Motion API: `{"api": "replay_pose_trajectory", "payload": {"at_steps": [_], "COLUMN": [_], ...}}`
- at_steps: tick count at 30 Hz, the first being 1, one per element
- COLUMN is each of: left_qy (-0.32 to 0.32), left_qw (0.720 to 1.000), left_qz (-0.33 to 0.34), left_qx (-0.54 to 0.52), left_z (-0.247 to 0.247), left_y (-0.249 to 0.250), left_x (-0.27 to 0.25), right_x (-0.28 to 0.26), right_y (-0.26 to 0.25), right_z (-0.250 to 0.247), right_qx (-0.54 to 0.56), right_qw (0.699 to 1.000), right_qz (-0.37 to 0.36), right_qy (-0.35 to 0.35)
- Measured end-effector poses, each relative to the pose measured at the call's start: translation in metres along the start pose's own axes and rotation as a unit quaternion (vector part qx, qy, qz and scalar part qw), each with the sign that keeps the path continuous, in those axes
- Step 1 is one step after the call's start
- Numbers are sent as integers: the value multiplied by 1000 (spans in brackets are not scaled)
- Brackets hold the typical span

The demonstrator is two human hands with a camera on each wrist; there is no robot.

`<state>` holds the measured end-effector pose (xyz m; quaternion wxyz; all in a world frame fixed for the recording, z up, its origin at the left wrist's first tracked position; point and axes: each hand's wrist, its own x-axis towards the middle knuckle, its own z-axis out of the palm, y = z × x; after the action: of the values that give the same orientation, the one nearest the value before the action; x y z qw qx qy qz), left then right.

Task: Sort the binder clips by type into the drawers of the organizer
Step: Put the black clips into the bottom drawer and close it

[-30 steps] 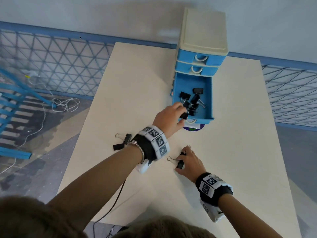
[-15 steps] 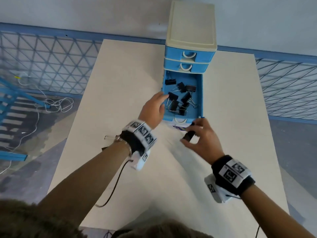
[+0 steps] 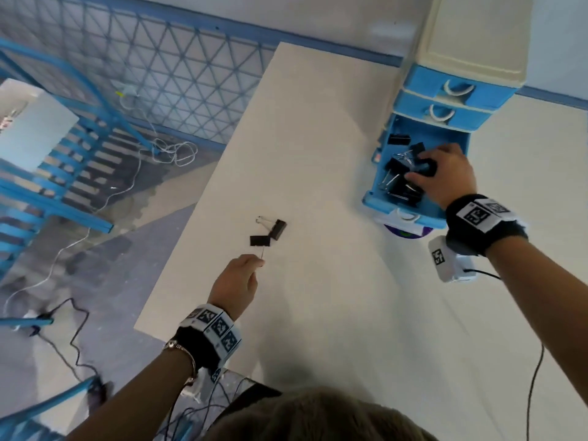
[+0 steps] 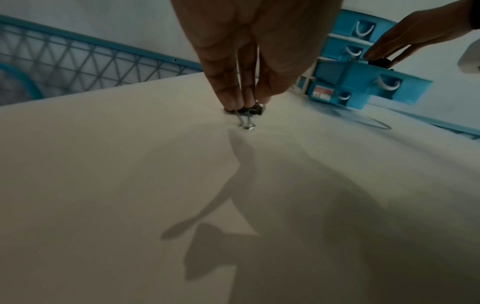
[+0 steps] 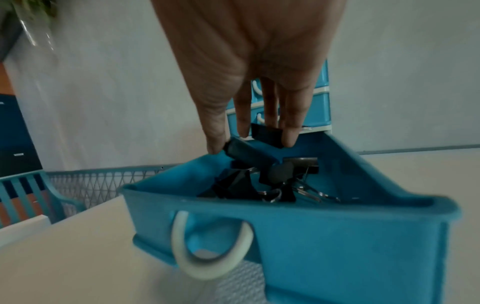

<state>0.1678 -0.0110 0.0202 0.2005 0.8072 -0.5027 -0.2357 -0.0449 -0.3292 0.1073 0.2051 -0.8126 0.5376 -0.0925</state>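
A blue organizer (image 3: 471,43) with a cream top stands at the table's back right, its third drawer (image 3: 374,198) pulled out and holding several black binder clips (image 3: 397,186). My right hand (image 3: 420,167) hovers over that drawer, thumb and fingers pinching a black binder clip (image 5: 244,152) just above the pile. Two more black clips lie on the table at the left: one (image 3: 260,240) under my left hand (image 3: 259,264), whose fingertips pinch it (image 4: 255,110) against the tabletop, and another (image 3: 277,229) touching it behind.
The two upper drawers (image 3: 445,113) are closed. The table's left edge (image 3: 191,218) runs close to the loose clips, with a blue mesh fence (image 3: 159,74) and cables (image 3: 171,154) on the floor beyond. A purple and white object (image 3: 407,232) sits under the open drawer's front.
My left hand left the drawer and dropped back left onto the clips on the table. My right hand carried its clip from the table up over the open drawer.
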Motion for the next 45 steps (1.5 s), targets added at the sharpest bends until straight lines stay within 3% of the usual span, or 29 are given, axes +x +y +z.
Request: {"api": "replay_pose_trajectory", "payload": {"at_steps": [5,9,13,18,24,29,35,39,45], "left_qy": [15,-12,-32,-82,-96,-57,-78,-33,-5], "left_qw": [1000,998,996,988,988,994,991,994,992], "left_qz": [-13,-56,-70,-56,-17,18,-73,-101,-47], "left_qx": [-1,21,41,122,116,88,76,-29,-118], "left_z": [-8,-11,-12,-15,-12,-6,-6,-3,-1], "left_y": [-8,-3,5,5,-10,-15,-7,-8,32], "left_x": [-7,3,19,37,45,46,47,43,49], "right_x": [-2,-32,-64,-87,-88,-90,-106,-125,-129], "right_y": [-22,-67,-107,-133,-133,-136,-127,-107,-59], "right_z": [20,46,89,134,159,166,168,143,74], "right_qx": [-14,13,31,-32,-68,-49,16,71,129], "right_qw": [999,989,974,955,946,955,969,977,986], "right_qz": [-27,-136,-219,-216,-196,-189,-159,-131,-98], "right_qy": [24,56,-41,-201,-249,-224,-186,-155,-45]}}
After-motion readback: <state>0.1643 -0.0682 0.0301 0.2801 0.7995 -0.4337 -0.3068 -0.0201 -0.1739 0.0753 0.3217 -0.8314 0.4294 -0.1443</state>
